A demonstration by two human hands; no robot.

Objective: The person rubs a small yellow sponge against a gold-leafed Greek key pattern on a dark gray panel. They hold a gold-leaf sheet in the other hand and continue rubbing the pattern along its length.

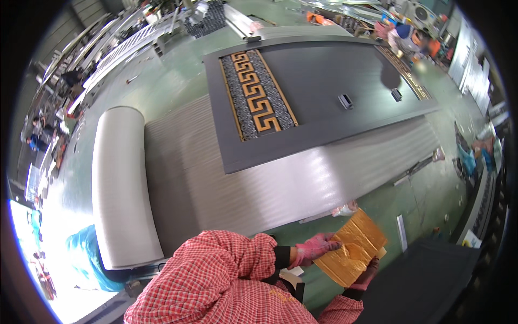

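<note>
In front of me is a shiny gold-coloured sheet [360, 237], roughly rectangular and wrinkled in the middle. My left hand [317, 249], in a pink glove, grips it at the left edge with fingers lying over its face. The darker-gloved right hand [368, 274] holds the lower right edge; its fingers are partly hidden behind the sheet. Beyond my hands lies a large dark grey panel [318, 70], with a raised gold key-pattern band [252, 89] near its left end and a second patterned band [404, 73] near its right end. Two small dark fittings [345, 101] sit on its face.
Silvery ribbed foam sheeting [259, 194] spreads under the panel, from a thick white roll [120, 183] at left. A dark flat surface [426, 281] is at my lower right, beside a metal strip [402, 233]. Another person [406, 40] bends at the panel's far right end.
</note>
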